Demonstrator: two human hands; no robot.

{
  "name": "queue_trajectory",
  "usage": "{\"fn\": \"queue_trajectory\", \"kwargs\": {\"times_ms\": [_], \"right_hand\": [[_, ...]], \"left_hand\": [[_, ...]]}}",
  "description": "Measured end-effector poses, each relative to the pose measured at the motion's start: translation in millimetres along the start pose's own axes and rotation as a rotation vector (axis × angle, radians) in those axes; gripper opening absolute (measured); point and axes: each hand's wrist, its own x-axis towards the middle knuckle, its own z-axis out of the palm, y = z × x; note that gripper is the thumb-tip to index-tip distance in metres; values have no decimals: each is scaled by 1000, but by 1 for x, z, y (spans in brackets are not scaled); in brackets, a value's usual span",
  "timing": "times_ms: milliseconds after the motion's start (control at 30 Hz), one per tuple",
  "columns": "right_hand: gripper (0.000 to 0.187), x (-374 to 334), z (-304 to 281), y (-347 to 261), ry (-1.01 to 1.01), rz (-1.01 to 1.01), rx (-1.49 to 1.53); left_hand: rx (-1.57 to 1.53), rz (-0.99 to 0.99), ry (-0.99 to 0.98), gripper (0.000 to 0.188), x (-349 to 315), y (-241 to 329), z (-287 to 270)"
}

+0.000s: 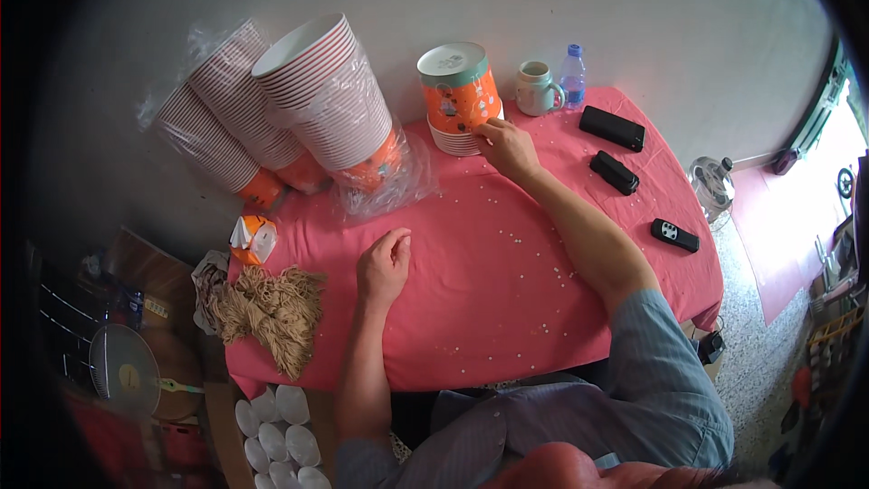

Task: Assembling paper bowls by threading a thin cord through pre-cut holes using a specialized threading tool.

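Observation:
A short stack of orange paper buckets [460,101] stands upside down at the back of the table, with a green band and a white base on top. At its lower right side, my right hand [509,147] has its fingers closed on the rim of the orange bucket, just above several white rims. My left hand [384,268] rests on the pink cloth with its fingers curled together, and I see nothing in it. Tall nested stacks of the same buckets [312,95], wrapped in clear plastic, lean against the wall at the back left.
Right of the short stack are a mug [534,91], a water bottle [572,77], two black cases [612,128] and a remote control [675,235]. A tissue pack [253,239] and a beige string bundle [272,308] lie left. Small white bits dot the pink tablecloth [471,308].

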Motion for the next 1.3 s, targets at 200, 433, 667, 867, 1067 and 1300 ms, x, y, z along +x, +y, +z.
{"fn": "queue_trajectory", "kwargs": {"times_ms": [200,433,667,867,1067,1300], "right_hand": [[11,-3,3,-1,-59,-35,-130],[16,-5,-7,4,-59,124,-35],[22,-6,-17,11,-129,245,25],[23,-4,-16,8,-137,253,86],[18,-5,-20,18,-115,234,114],[23,-3,-21,28,-187,255,150]], "left_hand": [[-34,19,18,20,0,-2,0],[-44,27,23,19,0,3,-3],[-14,265,-36,12,76,59,26],[122,372,32,17,165,45,106],[136,359,31,15,194,43,139],[127,351,21,15,200,43,142]]}}
